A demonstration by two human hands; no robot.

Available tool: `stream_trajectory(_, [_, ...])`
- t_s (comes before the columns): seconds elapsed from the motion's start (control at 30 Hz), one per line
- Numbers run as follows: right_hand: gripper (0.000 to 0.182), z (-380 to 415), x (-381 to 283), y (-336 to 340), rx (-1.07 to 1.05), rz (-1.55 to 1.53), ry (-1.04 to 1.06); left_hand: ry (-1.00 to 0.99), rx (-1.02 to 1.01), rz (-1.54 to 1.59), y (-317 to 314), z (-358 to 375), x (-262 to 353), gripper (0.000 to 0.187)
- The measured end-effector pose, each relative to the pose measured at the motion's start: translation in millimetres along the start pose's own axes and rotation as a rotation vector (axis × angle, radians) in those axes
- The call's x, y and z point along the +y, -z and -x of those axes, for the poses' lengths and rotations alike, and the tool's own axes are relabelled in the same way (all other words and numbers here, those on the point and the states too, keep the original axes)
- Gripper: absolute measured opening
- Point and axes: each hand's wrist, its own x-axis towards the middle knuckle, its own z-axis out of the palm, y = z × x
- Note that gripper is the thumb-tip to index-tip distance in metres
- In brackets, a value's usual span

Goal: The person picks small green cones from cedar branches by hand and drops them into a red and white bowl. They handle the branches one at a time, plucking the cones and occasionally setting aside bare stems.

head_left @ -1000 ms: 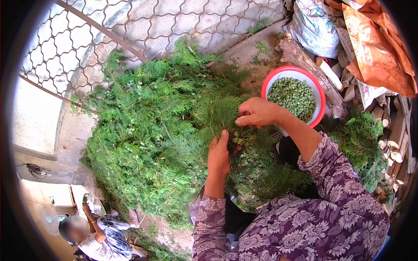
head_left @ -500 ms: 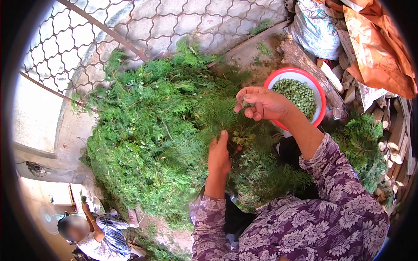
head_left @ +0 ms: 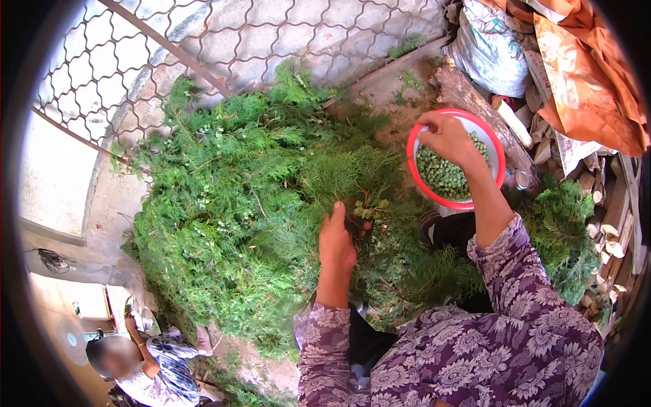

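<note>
My left hand is closed around a leafy green conifer branch, thumb pointing up along it. Some yellowish-green sprigs stick out just right of the thumb. Over the left side of a red-rimmed white bowl is my right hand, palm down, its bent fingers apart and nothing visible in them. Many small round green cones lie in the bowl, partly hidden by my right hand and forearm.
A large heap of cut conifer branches spreads to the left. Behind it runs a wire mesh. Sacks, an orange sheet, a log and split firewood stand right. Another person sits at lower left.
My right hand has moved right, from above the branch to over the bowl, and the green cones in its fingers are no longer visible. My left hand stays on the branch.
</note>
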Motion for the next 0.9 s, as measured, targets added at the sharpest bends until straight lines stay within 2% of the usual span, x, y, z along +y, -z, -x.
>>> stream_trajectory(0.03, [0.028,3,-7,-2,-0.001,-0.002,0.0,0.006,0.022,0.001,-1,0,0,0.034])
stream_trajectory(0.1, [0.03,11,-27,-11,-0.557,-0.384,0.082,0.016,0.044,-0.004,-1,0,-1,0.033])
stream_trajectory(0.13, [0.03,15,-36,-14,-0.556,-0.386,0.08,0.004,0.025,0.01,0,-1,-1,0.034])
stream_trajectory(0.2, [0.026,20,-49,-22,-0.86,-0.35,0.069,-0.008,0.008,0.024,1,-2,-1,0.034])
stream_trajectory(0.3, [0.028,22,-50,-31,-0.908,-0.426,0.169,0.003,0.014,0.043,1,-1,2,0.034])
stream_trajectory(0.53, [0.029,22,-47,-43,-0.921,-0.475,0.191,-0.016,-0.005,0.045,1,-4,2,0.034])
stream_trajectory(0.63, [0.024,24,-48,-44,-0.839,-0.499,0.158,0.002,0.017,0.05,-1,-2,4,0.034])
stream_trajectory(0.73, [0.02,26,-52,-43,-0.746,-0.373,0.191,0.015,0.036,0.076,0,-2,3,0.033])
stream_trajectory(0.8, [0.019,29,-53,-46,-0.578,-0.274,0.208,0.013,0.042,0.093,0,-2,2,0.033])
stream_trajectory(0.83, [0.019,31,-53,-49,-0.578,-0.275,0.208,0.019,0.05,0.099,-1,-2,2,0.033])
stream_trajectory(0.9, [0.018,33,-53,-57,-0.383,0.004,0.272,0.024,0.058,0.104,-3,-3,0,0.032])
